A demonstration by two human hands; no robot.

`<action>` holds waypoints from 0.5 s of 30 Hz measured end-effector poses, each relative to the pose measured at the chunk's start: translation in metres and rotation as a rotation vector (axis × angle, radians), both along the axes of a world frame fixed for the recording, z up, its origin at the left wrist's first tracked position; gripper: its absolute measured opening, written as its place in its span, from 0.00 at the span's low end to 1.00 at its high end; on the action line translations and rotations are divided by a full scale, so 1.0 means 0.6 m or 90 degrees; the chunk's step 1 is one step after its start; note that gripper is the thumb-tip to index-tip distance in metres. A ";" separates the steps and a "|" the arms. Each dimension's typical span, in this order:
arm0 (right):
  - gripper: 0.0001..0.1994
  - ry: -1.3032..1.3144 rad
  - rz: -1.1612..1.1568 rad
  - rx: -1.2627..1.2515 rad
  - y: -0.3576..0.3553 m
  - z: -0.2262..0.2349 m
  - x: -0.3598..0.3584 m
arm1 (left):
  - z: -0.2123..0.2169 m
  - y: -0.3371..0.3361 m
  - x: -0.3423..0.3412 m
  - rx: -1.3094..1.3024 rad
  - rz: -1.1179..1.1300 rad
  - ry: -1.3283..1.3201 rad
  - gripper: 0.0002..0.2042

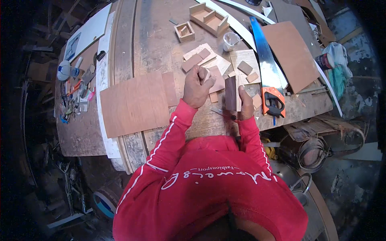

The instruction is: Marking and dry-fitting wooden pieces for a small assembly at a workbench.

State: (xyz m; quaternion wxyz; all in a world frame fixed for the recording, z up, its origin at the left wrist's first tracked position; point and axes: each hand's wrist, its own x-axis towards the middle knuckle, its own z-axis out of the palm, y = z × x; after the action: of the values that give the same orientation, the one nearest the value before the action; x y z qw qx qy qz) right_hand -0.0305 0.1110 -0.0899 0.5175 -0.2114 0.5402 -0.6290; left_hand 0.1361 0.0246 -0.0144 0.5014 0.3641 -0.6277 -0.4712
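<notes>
My left hand [195, 87] is closed in a pinch above the bench, with a small pale wood piece [207, 75] showing at its fingertips. To its right, my right hand [246, 103] grips a wooden block [231, 94] that has a dark brown face and a pale edge; the block stands tilted up. Under and beyond the hands lie thin wood pieces, among them a reddish-brown panel [217, 82] and a pale board [219, 63]. Small brown blocks [245, 67] rest on another board to the right. A thin metal tool [217, 110] lies near the right wrist.
A handsaw [268, 68] with an orange handle lies right of my hands, beside a brown sheet [291, 56]. Further back are a divided wooden box [209, 18], a small box [184, 32] and a white cup [231, 41]. A plywood sheet [134, 104] covers the left side.
</notes>
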 end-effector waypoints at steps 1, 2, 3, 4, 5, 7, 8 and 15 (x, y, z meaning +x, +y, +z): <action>0.20 0.024 -0.005 0.013 -0.001 -0.001 0.000 | -0.001 -0.001 0.001 0.121 -0.071 0.110 0.08; 0.20 0.009 -0.009 -0.003 -0.001 -0.002 -0.001 | -0.001 -0.001 0.002 0.254 -0.139 0.211 0.08; 0.21 -0.003 0.012 0.010 0.000 -0.003 -0.001 | 0.001 0.001 0.002 0.243 -0.144 0.220 0.08; 0.21 -0.022 0.013 0.027 0.000 -0.003 -0.002 | 0.003 0.002 0.001 0.259 -0.139 0.271 0.08; 0.21 -0.016 0.032 0.022 0.002 -0.004 -0.002 | 0.006 0.004 -0.001 0.287 -0.127 0.321 0.08; 0.21 -0.013 0.023 -0.001 0.005 -0.004 -0.003 | 0.012 0.009 -0.006 0.256 -0.077 0.333 0.09; 0.21 -0.014 0.023 -0.001 0.006 -0.004 -0.004 | 0.015 0.010 -0.008 0.212 -0.041 0.351 0.11; 0.22 -0.053 0.024 -0.007 0.012 -0.002 -0.005 | 0.019 0.015 0.001 0.107 0.062 0.150 0.14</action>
State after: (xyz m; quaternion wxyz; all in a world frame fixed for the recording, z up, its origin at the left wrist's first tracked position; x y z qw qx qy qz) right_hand -0.0337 0.1184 -0.0914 0.5503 -0.1978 0.5107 -0.6302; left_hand 0.1369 0.0337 -0.0032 0.5619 0.3766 -0.5045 -0.5366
